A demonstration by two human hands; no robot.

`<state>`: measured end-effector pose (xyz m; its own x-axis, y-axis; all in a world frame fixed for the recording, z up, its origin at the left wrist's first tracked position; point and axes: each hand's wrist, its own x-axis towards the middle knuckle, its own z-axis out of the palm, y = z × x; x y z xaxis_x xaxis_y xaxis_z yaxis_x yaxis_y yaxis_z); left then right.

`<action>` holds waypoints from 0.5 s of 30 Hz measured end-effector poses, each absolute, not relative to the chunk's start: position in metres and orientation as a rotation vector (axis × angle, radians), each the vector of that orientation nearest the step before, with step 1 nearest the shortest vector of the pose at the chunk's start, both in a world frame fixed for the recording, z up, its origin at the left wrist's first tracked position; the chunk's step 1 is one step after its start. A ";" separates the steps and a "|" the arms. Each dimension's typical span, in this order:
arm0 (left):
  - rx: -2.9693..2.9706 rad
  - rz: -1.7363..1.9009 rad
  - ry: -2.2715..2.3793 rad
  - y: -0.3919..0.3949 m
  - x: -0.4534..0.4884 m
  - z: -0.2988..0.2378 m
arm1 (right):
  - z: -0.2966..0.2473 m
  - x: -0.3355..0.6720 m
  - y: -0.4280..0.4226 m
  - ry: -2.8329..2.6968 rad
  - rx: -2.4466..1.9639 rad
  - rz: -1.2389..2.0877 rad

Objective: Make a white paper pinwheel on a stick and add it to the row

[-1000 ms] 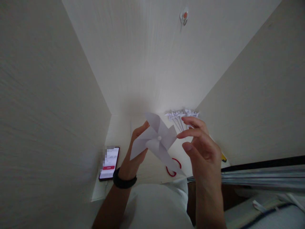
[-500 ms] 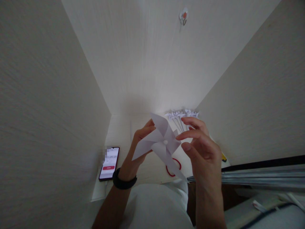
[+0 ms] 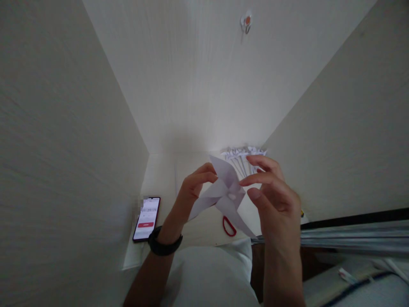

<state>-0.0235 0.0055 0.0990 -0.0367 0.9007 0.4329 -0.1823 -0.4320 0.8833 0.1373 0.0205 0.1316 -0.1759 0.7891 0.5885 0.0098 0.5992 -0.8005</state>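
Note:
A white paper pinwheel with curled blades and a small pale knob at its centre is up in front of me, tilted. My left hand, a black band on its wrist, grips it from behind; most of those fingertips are hidden by the paper. On the other side, my right hand has its fingers apart. Its index fingertip is at the edge of a blade, and I cannot tell whether it touches. Under the pinwheel, a red loop like a scissors handle lies on the white table.
Several white pinwheels on sticks lie at the table's back right. A phone with a lit timer rests at the left. Pale walls close in on three sides, and a hook hangs on the back one. Metal rails run along the right.
The pinwheel has shifted a little right and turned, tilting its face. My left hand has moved right with it, and my right hand slightly right too. More of the red loop shows.

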 end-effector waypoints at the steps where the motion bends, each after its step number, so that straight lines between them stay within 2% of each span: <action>1: 1.394 1.589 0.843 0.004 -0.024 0.100 | 0.132 0.138 0.021 -1.607 -0.682 0.783; 9: 1.371 1.641 0.779 0.004 -0.023 0.100 | 0.121 0.149 0.038 -1.567 -0.817 0.657; 12: 1.320 1.666 0.749 0.008 -0.027 0.094 | 0.097 0.162 0.065 -1.767 -1.299 0.466; 13: 1.303 1.672 0.742 0.009 -0.028 0.093 | 0.085 0.167 0.075 -1.906 -1.602 0.453; 15: 1.252 1.693 0.766 0.011 -0.030 0.091 | 0.054 0.174 0.092 -2.008 -1.819 0.547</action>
<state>-0.0304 0.0114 0.0907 -0.1145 0.9019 0.4165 -0.2828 -0.4315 0.8567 0.1738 0.0915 0.0537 -0.0937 0.9955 0.0163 0.8497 0.0885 -0.5197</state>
